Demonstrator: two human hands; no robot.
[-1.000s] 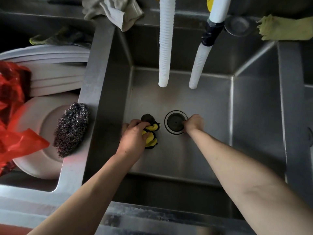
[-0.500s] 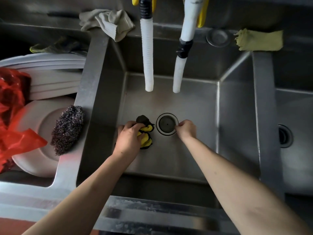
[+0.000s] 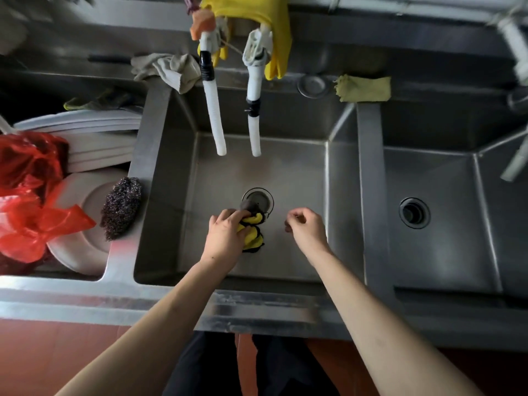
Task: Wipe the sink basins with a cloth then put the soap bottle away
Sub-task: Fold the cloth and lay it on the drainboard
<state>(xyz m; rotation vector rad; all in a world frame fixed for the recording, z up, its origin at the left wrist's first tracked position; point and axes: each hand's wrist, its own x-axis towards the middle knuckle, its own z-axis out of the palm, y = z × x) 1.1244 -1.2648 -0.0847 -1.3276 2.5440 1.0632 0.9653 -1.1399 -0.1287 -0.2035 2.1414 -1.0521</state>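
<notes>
Head view, looking down: a steel worktop holds a middle sink basin [image 3: 288, 172] with a drain [image 3: 264, 197] at centre frame, two white hoses [image 3: 214, 115] hanging above it, a second basin [image 3: 445, 224] at right, and stacked plates [image 3: 94, 138] with a steel scourer [image 3: 121, 207] at left. The left hand [image 3: 224, 238], fingers curled, grips a yellow-and-dark cloth [image 3: 251, 228] on the basin floor at the drain's lower edge. The right hand [image 3: 307, 228], just right of the drain, has loosely curled fingers; whether they pinch anything cannot be told.
</notes>
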